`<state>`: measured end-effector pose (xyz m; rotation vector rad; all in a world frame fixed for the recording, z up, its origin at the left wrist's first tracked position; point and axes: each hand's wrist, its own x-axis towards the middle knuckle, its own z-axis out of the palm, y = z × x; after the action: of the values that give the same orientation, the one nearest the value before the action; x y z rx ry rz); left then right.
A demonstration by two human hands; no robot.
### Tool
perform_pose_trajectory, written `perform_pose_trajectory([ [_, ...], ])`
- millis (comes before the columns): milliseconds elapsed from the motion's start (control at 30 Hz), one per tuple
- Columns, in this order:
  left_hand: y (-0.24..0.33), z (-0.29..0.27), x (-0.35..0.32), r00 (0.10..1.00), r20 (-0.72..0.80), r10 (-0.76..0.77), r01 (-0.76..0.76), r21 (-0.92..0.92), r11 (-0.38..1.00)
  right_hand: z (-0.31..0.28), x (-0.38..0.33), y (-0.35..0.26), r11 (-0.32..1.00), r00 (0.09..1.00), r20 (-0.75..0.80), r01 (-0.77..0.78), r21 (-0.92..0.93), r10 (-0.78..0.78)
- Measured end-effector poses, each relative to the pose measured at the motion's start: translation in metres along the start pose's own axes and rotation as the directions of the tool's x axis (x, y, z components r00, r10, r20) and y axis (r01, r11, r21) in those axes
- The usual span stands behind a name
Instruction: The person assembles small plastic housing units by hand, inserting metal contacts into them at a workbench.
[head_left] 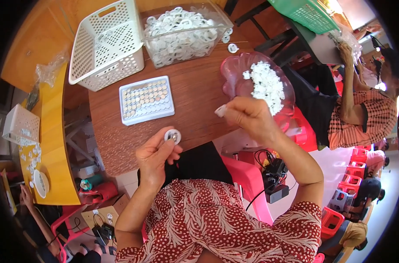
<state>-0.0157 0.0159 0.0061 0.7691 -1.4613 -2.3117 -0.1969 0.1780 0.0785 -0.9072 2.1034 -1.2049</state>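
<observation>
My left hand [154, 157] pinches a round white plastic part [172, 136] between thumb and fingers, near the front edge of the table. Small metal details show in the middle of that part. My right hand [250, 116] is closed on a small white piece [220, 111], held in the air at the fingertips beside the bowl. A pink scalloped bowl [231, 78] holds a heap of tiny white pieces [266, 85]. Beyond my left hand lies a white tray [152, 117] with rows of small round silvery discs [144, 96], some of its slots bare.
At the back stand a white perforated basket [129, 65] and a clear bin [186, 41] heaped with round white parts. A loose part [233, 48] lies near the bin. To the left is a yellow table [54, 131]; to the right sits another person [361, 109].
</observation>
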Motion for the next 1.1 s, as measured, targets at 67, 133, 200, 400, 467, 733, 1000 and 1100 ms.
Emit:
perform_pose_trajectory([
  [67, 0.003, 0.004, 0.000, 0.997, 0.037, 0.064, -0.064, 0.009, 0.998, 0.022, -0.001, -0.005, 0.997, 0.991, 0.114, 0.072, -0.003, -0.071],
  [133, 0.005, 0.006, -0.001, 0.994, 0.019, 0.103, -0.103, -0.003, 0.995, 0.042, 0.002, -0.007, 0.997, 0.977, 0.210, 0.022, 0.075, -0.037],
  [200, 0.009, 0.007, -0.005, 0.994, 0.003, 0.106, -0.106, -0.037, 0.994, 0.062, 0.007, -0.002, 0.996, 0.966, 0.259, -0.004, 0.085, -0.018],
  [400, 0.005, -0.007, -0.010, 0.975, -0.020, 0.221, -0.221, -0.047, 0.974, 0.092, 0.010, -0.001, 0.989, 0.956, 0.294, -0.058, 0.138, 0.015],
  [467, 0.005, -0.006, -0.011, 0.975, -0.033, 0.222, -0.223, -0.040, 0.974, 0.100, 0.007, 0.002, 0.971, 0.976, 0.217, -0.060, 0.232, 0.009],
  [733, 0.003, -0.013, -0.010, 0.992, -0.048, 0.119, -0.121, -0.052, 0.991, 0.106, 0.000, 0.007, 0.861, 0.998, 0.028, 0.030, 0.508, -0.051],
  [1000, 0.001, -0.016, -0.012, 0.997, 0.031, 0.064, -0.065, 0.039, 0.997, 0.112, 0.007, 0.001, 0.920, 0.966, -0.120, 0.255, 0.297, -0.229],
  [1100, 0.006, -0.013, -0.014, 0.998, 0.034, 0.051, -0.051, 0.015, 0.999, 0.115, 0.008, 0.000, 0.921, 0.923, -0.137, 0.374, 0.107, -0.359],
])
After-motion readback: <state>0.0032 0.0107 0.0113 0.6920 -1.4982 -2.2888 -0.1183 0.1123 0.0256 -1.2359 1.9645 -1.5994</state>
